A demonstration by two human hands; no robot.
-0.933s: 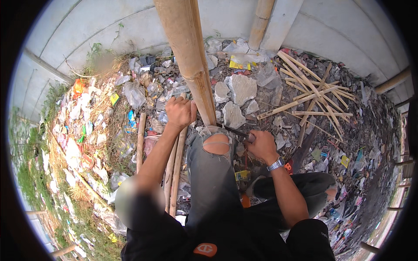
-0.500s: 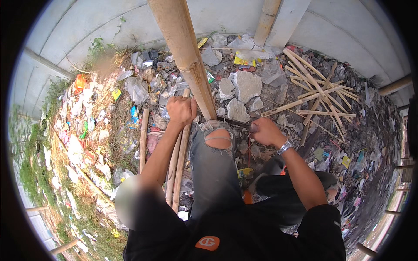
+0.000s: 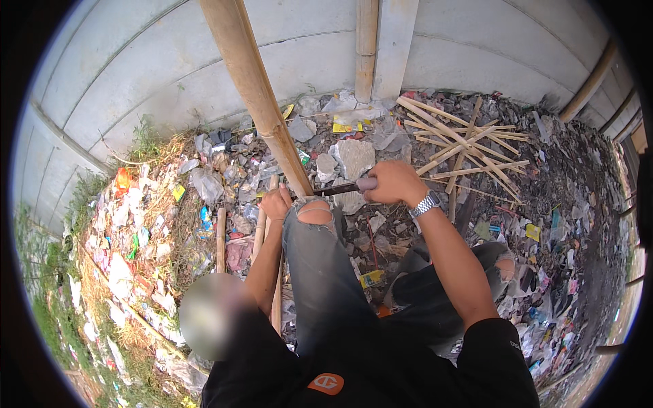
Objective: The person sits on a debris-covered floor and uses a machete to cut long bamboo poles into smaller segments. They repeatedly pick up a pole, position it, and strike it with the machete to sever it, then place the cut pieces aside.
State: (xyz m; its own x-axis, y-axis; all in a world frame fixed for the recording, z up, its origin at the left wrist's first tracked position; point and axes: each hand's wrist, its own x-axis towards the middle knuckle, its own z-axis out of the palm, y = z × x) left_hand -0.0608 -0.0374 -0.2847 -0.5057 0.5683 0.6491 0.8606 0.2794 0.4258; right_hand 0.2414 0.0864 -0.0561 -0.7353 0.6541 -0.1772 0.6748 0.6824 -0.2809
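A thick bamboo pole [image 3: 266,115] slants down from the far upper left, its lower end by my raised left knee [image 3: 316,216]. My right hand [image 3: 396,183] is closed around the pale handle of a knife [image 3: 338,189]. Its dark, straight blade reaches left to the pole's lower end, just beyond the knee. On the other side of the pole, my left hand [image 3: 275,203] is closed beside the knee; what its fingers grip is hidden. Bamboo lengths [image 3: 221,238] lie on the ground near my left forearm.
A crossed heap of split bamboo strips [image 3: 469,146] lies to the far right. Broken concrete chunks [image 3: 355,160] sit beyond the knife. Litter [image 3: 476,272] covers the ground. A grey panel wall [image 3: 292,64] closes the far side, with a bamboo post [image 3: 365,54] against it.
The view has shifted, showing more wall. Relative to the pole's end, my right hand with the knife has moved farther away, while my left hand has come lower and nearer to me.
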